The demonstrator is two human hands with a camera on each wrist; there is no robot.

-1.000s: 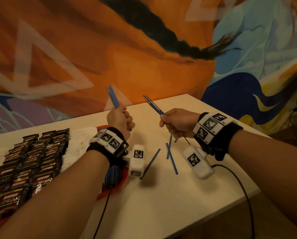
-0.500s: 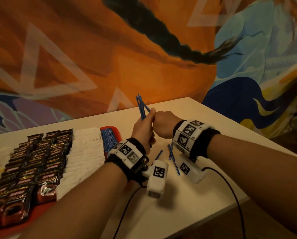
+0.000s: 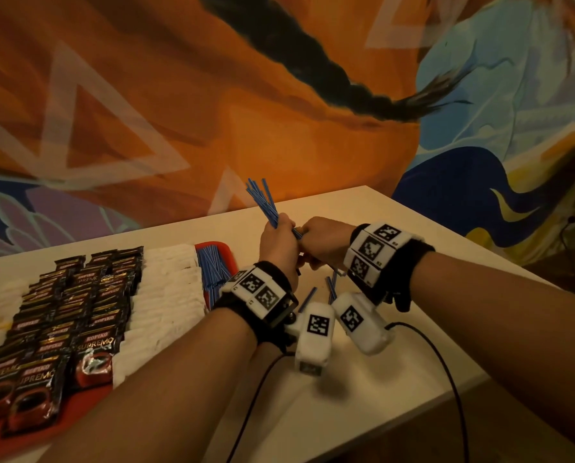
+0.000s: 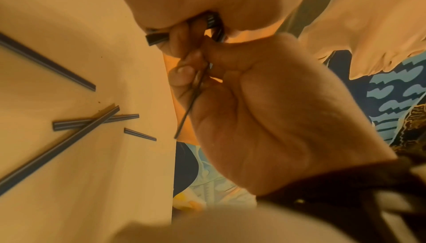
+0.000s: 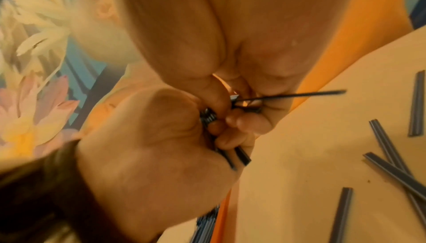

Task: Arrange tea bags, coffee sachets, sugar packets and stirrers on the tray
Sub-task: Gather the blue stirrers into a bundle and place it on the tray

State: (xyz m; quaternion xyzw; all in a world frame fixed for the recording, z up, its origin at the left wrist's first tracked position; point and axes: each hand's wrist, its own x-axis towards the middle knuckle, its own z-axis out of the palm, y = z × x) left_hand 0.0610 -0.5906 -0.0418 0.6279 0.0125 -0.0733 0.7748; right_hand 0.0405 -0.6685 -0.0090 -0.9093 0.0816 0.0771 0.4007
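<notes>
My left hand [image 3: 277, 243] grips a bunch of blue stirrers [image 3: 261, 202] that fans upward above the fist. Knuckle to knuckle against it, my right hand [image 3: 324, 242] pinches stirrers at the same bunch. In the left wrist view my left hand [image 4: 265, 119] curls round a thin stirrer [image 4: 191, 105]. In the right wrist view my right hand [image 5: 161, 137] holds stirrer ends [image 5: 240, 155]. Several loose stirrers [image 3: 331, 285] lie on the table under the hands. The red tray [image 3: 220, 248] carries a stirrer row [image 3: 212, 269], white sugar packets [image 3: 169, 295] and coffee sachets [image 3: 78, 295].
The white table [image 3: 379, 379] ends close on the right and front. A black cable [image 3: 446, 372] trails from my right wrist across its front corner. The painted wall [image 3: 279, 95] stands right behind the table. More loose stirrers [image 5: 392, 170] lie spread beside the hands.
A second ago my hands were apart, each holding stirrers. They have come together, and the bunch above my left fist is now fuller and fanned.
</notes>
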